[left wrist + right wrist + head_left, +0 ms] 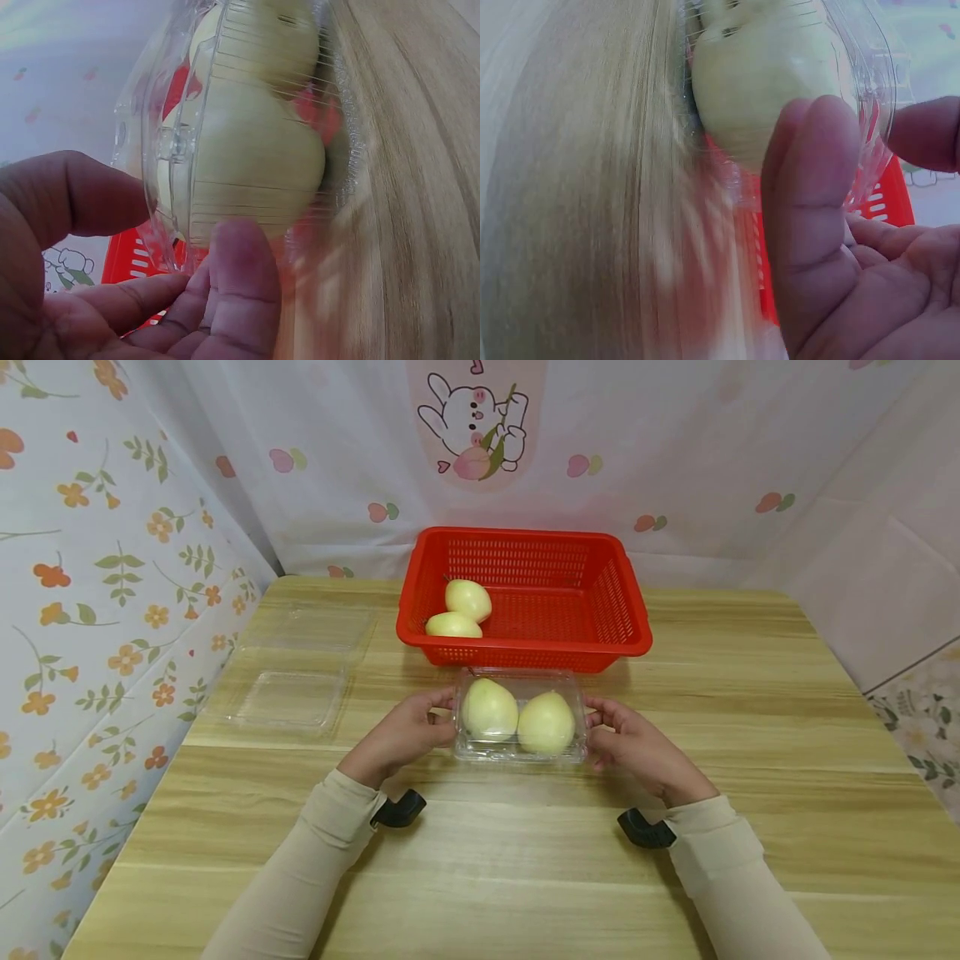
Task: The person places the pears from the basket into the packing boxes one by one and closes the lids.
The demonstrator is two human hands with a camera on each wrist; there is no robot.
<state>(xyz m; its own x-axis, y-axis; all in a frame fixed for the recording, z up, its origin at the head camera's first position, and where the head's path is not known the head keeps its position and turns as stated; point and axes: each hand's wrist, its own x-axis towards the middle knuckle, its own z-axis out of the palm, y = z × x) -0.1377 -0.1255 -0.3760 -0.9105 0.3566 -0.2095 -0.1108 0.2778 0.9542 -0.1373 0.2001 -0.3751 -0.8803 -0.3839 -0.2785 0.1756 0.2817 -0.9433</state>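
In the head view, a clear plastic clamshell box (pixel 520 717) sits on the wooden table (pixel 750 735) at frame centre, just in front of a red basket (pixel 525 597). Two pale yellow-green pears (pixel 489 710) lie side by side inside the box. The left hand (pixel 401 735) grips the box's left end and the right hand (pixel 637 750) its right end, fingers curled against the plastic. Two more pears (pixel 468 600) lie in the basket's left part. An empty clear container (pixel 288 697) lies at left.

The left wrist view shows the thumb and fingers (pixel 240 277) pinching the box's edge (pixel 172 150).

The right wrist view shows the fingers (pixel 814 202) pressed against the box's end, with the thumb on its other side.
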